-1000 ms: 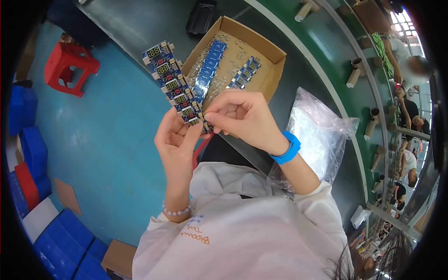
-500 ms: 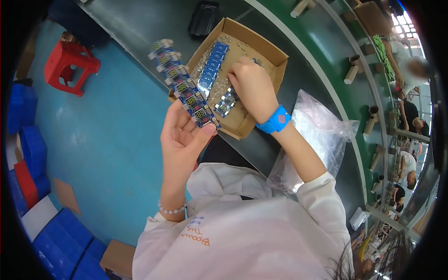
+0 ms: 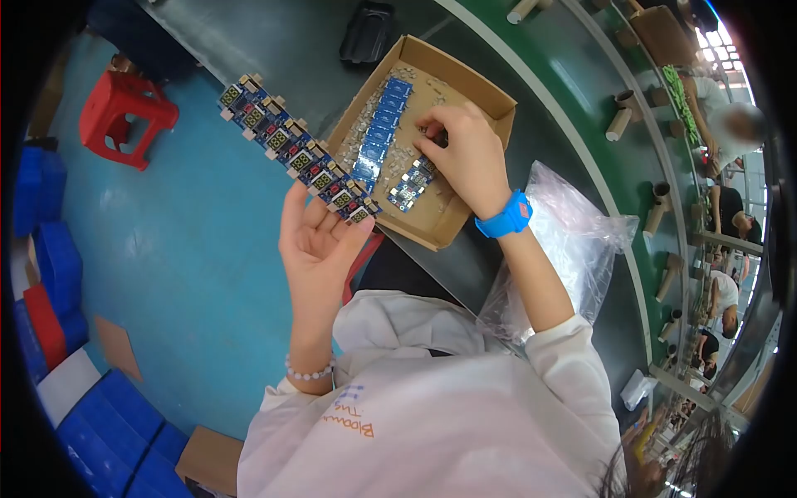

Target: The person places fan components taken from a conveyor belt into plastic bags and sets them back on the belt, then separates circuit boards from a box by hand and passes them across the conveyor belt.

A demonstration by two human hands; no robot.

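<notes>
My left hand [image 3: 320,236] pinches the lower end of a strip of circuit boards [image 3: 290,153] between thumb and fingers. The strip is tilted up to the left, and its small digit displays, red parts and metal connectors face up. In the cardboard box [image 3: 476,203], my right hand [image 3: 466,153] has its fingers curled round the upper end of a second circuit board strip [image 3: 413,184]; the hand hides that end. A row of blue circuit boards [image 3: 382,133] lies beside it, blank side up, among many small loose pieces [image 3: 353,133].
A black plastic tray [image 3: 367,33] sits behind the box on the dark table. Clear plastic bags [image 3: 564,241] lie right of my right forearm. Beyond runs a green conveyor [image 3: 573,75] with cardboard tubes, and people sit farther right. A red stool [image 3: 129,116] stands on the blue floor.
The strip in my left hand has swung to the left and now shows its displays more squarely. My right hand has moved slightly right and down, its fingers now curled over the strip's upper end.
</notes>
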